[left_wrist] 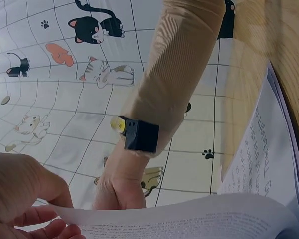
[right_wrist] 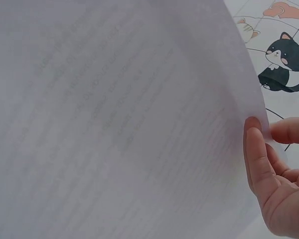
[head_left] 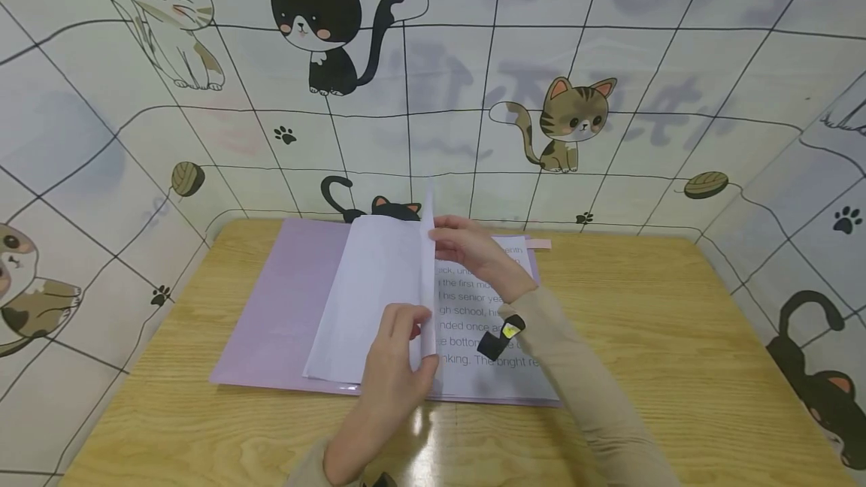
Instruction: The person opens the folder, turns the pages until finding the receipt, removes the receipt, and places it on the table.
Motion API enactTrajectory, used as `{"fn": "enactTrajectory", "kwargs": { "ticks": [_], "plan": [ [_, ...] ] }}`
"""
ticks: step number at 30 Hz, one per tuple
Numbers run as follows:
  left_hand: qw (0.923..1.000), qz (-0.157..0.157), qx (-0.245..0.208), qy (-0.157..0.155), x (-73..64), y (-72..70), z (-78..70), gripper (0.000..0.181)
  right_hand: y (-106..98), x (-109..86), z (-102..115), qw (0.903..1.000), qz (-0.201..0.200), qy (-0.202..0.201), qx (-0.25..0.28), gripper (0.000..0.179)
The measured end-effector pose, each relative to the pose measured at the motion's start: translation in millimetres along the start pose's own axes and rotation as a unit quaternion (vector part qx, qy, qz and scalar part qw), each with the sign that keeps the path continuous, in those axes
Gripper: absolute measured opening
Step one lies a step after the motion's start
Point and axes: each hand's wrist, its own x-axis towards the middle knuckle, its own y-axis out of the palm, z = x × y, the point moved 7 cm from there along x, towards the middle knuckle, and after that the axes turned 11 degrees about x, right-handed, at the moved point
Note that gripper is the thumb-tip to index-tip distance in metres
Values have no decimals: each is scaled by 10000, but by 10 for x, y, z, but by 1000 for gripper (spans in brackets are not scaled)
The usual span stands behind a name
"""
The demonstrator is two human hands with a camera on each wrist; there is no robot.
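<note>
An open clear-pocket folder with purple covers (head_left: 264, 322) lies on the wooden table. A white page (head_left: 428, 284) stands upright from its middle, seen edge-on in the head view. My right hand (head_left: 476, 250) pinches this page near its far end; the right wrist view shows the fingers (right_wrist: 261, 159) at the page's edge. My left hand (head_left: 395, 367) holds the page's near end between thumb and fingers. Through the left wrist view, the page curves away from the left hand (left_wrist: 30, 194). Printed text fills the right-hand page (head_left: 467, 329), partly covered by my right forearm.
A pink tab (head_left: 539, 244) sticks out at the folder's upper right. The wooden table (head_left: 629, 322) extends on both sides. Behind and around it hangs a white grid-patterned covering (head_left: 460, 89) with cartoon cats.
</note>
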Motion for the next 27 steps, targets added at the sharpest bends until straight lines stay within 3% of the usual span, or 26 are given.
{"fn": "enactTrajectory", "kwargs": {
  "ticks": [6, 11, 18, 27],
  "plan": [
    [9992, -295, 253, -6, 17, -87, 136, 60, -8, 15, -2, 9998, 10, 113, 181, 24],
    [9986, -422, 307, 26, 21, -162, 266, 53, -17, -2, 17, 9994, 106, 142, 285, 20],
    [9969, -632, 471, 87, -6, -281, 434, 43, -59, -34, 36, 9994, 125, 124, 312, 35],
    [9949, -669, 749, 27, -89, -358, 646, 50, -206, -72, 15, 9995, -31, 168, 258, 38]
  ]
}}
